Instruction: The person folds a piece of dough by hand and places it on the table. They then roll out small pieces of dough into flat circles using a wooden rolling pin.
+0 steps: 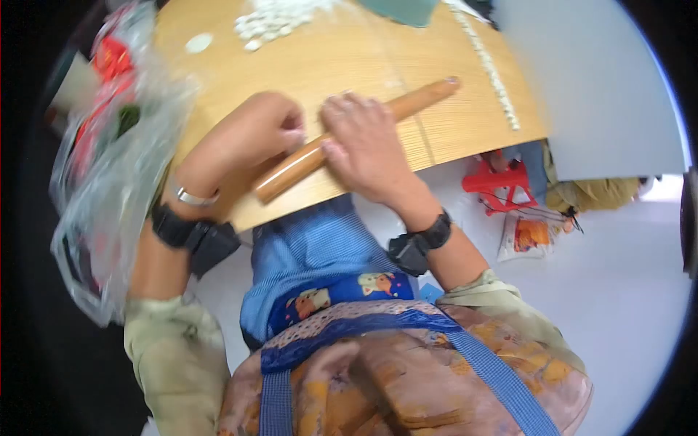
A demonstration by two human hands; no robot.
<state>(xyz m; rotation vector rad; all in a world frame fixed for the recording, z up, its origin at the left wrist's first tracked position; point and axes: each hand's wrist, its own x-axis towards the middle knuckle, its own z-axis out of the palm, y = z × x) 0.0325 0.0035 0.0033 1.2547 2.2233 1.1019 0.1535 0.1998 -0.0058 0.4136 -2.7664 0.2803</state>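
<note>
A wooden rolling pin [427,96] lies slantwise across the front of the table. My right hand [367,145] is laid over its middle, with the fingers across the wood. Close to the pin's near end, my left hand [273,123] is curled with its fingertips turned down toward the tabletop. What those fingers pinch, if anything, is hidden behind the hand and the pin. A flat round dough wrapper [198,43] lies farther back on the left. Several small white dough pieces [269,22] sit in a floury heap at the back.
A long, bumpy white strip [488,65] runs along the table's [465,134] right side. A green item [403,10] is at the back. Clear plastic bags [109,196] hang at the left edge. A red stool [502,185] and a package [527,238] are on the floor, right.
</note>
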